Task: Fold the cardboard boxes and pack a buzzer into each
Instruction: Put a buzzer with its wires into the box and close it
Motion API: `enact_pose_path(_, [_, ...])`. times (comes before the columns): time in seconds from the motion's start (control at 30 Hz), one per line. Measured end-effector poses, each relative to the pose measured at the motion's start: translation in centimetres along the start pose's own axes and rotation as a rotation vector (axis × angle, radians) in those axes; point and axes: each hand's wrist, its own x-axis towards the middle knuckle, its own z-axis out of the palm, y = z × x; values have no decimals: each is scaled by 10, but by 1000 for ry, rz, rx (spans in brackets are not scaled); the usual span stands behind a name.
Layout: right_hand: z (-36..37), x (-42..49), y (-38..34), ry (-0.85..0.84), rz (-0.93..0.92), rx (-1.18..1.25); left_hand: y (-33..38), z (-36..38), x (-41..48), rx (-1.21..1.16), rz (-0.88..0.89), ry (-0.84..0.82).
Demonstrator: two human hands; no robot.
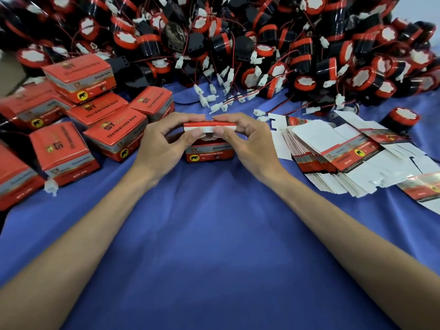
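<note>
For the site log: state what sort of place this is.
Likely a small workshop's packing bench: a heap of round black and red buzzers, a stack of flat white cardboard box blanks, closed red cardboard boxes. The left hand and right hand grip one more red box.

A red-and-grey cardboard box (209, 154) at centre carries "12v reversing horn" in white on its front panel, beside a black elephant in a yellow disc. Closed red cardboard boxes (114, 129) at left bear a gold "ST" logo and the same wording on their lids. The elephant disc also appears on stacked flat white-backed cartons (345, 153); smaller print there is illegible.
</note>
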Motion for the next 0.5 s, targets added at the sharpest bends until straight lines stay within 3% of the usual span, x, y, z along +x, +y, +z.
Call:
enact_pose_path(0.2, [1,0,-4,21,-44,-2,0,2,0,67,98,-2])
enact_pose_path(0.37, [3,-3,-3,128,-167,-259,0,4,0,249,203,-6])
enact_pose_path(0.5, [-2,0,-1,111,-209,-375,-2,-2,0,340,260,-31])
